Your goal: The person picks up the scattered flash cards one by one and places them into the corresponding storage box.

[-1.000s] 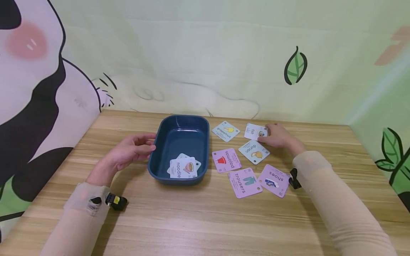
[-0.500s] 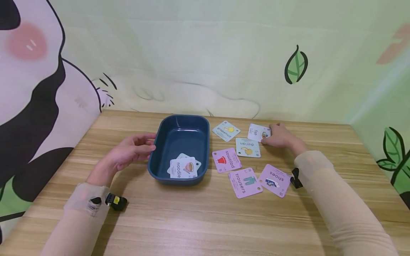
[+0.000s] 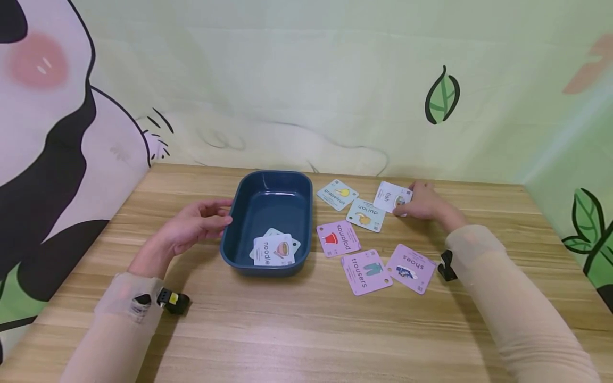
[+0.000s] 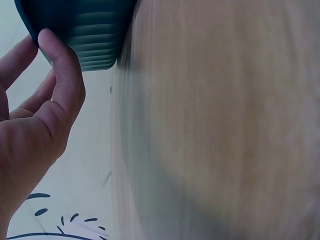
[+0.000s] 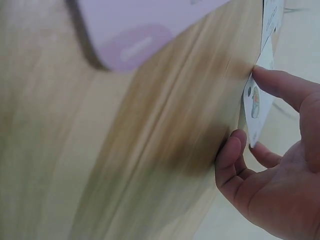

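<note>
Pale green cloth (image 3: 306, 80) printed with a panda (image 3: 62, 138) hangs behind a wooden table (image 3: 287, 335). Near the table's back edge, right of centre, the right hand (image 3: 425, 201) pinches the fish card (image 3: 388, 196) between thumb and fingers, beside the durian card (image 3: 366, 215). The left hand (image 3: 191, 224), fingers loosely bent, touches the left rim of a blue tray (image 3: 274, 207) holding a noodle card (image 3: 274, 250). Three purple cards (image 3: 366, 272) lie farther from that edge.
</note>
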### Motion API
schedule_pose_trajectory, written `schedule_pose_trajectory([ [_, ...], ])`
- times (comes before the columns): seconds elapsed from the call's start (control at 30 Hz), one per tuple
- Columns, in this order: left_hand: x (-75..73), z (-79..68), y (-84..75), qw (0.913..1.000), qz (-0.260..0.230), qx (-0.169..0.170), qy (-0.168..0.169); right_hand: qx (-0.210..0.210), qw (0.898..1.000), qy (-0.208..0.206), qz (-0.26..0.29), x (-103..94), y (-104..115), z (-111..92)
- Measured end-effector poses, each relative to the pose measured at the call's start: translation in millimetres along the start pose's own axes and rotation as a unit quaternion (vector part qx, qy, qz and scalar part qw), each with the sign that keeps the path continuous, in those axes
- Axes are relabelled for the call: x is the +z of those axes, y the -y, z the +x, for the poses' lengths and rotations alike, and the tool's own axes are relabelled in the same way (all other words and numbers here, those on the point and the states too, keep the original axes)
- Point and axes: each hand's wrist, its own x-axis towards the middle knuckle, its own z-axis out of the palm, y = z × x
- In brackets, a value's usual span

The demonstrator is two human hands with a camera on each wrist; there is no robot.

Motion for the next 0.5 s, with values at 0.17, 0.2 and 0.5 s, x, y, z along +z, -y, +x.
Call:
schedule_pose_trajectory([
  [0.17,0.2,0.4,0.1,1.0,-0.005,0.001,0.001,-0.006,0.999,-0.016,0.029,-1.0,-1.8,-1.1],
  [0.2,0.3,0.4,0.1,1.0,-0.006,0.001,0.0,-0.01,0.999,-0.018,0.035,-1.7,-1.9,-1.8],
  [0.5,0.0,1.3,1.3,1.0,-0.009,0.001,0.001,0.014,0.996,-0.02,0.086,-5.1,-8.4,-2.7],
])
